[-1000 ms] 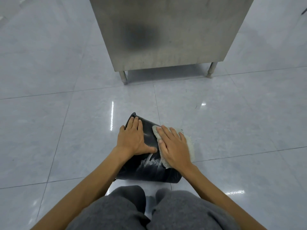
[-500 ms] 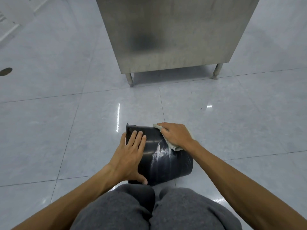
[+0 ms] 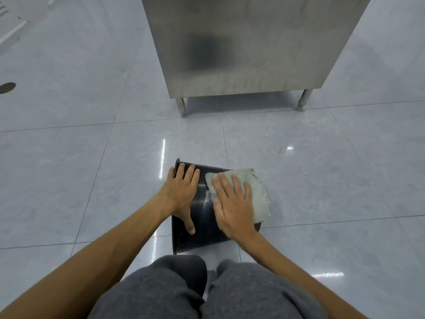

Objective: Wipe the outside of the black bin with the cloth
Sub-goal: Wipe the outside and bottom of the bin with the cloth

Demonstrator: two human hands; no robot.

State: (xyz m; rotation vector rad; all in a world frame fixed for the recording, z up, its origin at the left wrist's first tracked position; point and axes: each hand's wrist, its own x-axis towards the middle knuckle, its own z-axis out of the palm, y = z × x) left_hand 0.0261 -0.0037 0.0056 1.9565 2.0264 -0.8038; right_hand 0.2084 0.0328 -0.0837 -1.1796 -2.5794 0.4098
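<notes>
On the glossy pale grey tiled floor (image 3: 92,180), just ahead of the person's knees, the left hand (image 3: 182,196) lies flat with fingers spread on the left part of the round black plastic bin (image 3: 203,217). The bin rests on its side, and the hand steadies it. To the right, the right hand (image 3: 232,208), fingers straight and slightly apart, presses the pale, frayed square cloth (image 3: 255,189) against the bin's upward-facing wall. Step in hand: wiping the outer wall, judged partly done; a pale smear shows between the hands. Next move, as judged: apply firm palm pressure, stroke across the smear, then roll the bin to expose unwiped wall.
</notes>
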